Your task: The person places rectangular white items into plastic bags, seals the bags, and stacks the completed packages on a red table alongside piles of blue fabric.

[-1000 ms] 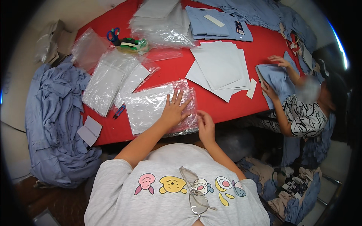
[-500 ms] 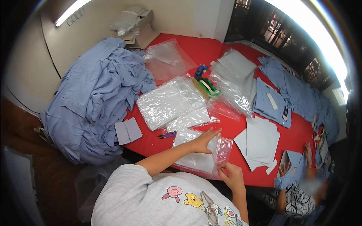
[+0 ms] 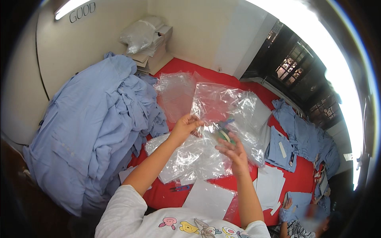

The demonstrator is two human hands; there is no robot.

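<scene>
Hands first, in the head view: the left hand [image 3: 186, 125] is raised above the red table [image 3: 293, 180] and pinches the upper left edge of a clear plastic bag [image 3: 222, 107], thumb and fingers closed tight on the film. Just to the lower right of that pinch, the right hand [image 3: 234, 152] has its fingers spread and curled against the lower part of the same bag, touching the film; whether it actually clamps it I cannot tell. The bag hangs lifted between the two hands, crumpled and shiny, spreading up and to the right of them. Behind the film, close above the right hand's fingers, a green and white tape roll [image 3: 224, 135] shows through. Under both hands a loose heap of more plastic bags [image 3: 186, 158] lies flat on the table. Below the right wrist sits a white sheet of paper [image 3: 208, 198], and to the right of it a stack of white paper [image 3: 270, 184]. Well left of the left hand a big pile of light blue shirts [image 3: 91, 131] covers the table's end. Far right of the grip lie folded blue shirts [image 3: 283, 148]. At the lower right edge another person [image 3: 305, 226] is partly seen.
</scene>
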